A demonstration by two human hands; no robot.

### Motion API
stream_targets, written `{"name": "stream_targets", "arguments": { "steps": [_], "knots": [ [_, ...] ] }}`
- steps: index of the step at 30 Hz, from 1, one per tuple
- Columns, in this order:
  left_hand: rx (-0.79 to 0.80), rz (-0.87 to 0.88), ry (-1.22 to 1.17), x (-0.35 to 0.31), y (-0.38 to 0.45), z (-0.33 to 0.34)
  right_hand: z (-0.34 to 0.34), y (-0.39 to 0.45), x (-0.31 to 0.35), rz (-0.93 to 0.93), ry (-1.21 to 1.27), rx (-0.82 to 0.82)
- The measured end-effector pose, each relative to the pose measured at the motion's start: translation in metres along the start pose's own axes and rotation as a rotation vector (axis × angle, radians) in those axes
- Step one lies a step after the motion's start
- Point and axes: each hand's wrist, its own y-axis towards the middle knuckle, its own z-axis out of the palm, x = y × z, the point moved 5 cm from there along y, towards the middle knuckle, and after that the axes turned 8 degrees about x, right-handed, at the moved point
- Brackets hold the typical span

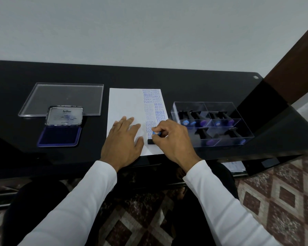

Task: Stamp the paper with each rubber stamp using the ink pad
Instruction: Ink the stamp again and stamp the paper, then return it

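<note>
Left hand point(122, 139) lies flat, fingers spread, pinning the paper point(126, 103). Right hand point(171, 137) pinches a rubber stamp point(154, 137) by its blue-capped handle, base down on the sheet's lower right. Light, rigid; grip the handle, press straight. Ink pad point(60, 135) open, well left; stamp box point(212, 121) right.

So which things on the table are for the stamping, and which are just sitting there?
For the stamping:
- paper, held flat by the left hand
- rubber stamp, gripped by the right hand and pressed on the paper
- open ink pad
- clear box of stamps

Just sitting there:
- clear plastic lid
- black table
</note>
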Motion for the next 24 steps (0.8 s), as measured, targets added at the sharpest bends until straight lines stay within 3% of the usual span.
{"name": "stream_targets", "arguments": {
  "steps": [24],
  "knots": [
    [0.012, -0.007, 0.013, 0.0001, -0.0001, 0.0004, -0.0037, 0.0030, -0.0001, -0.017, -0.027, 0.018]
  ]
}}
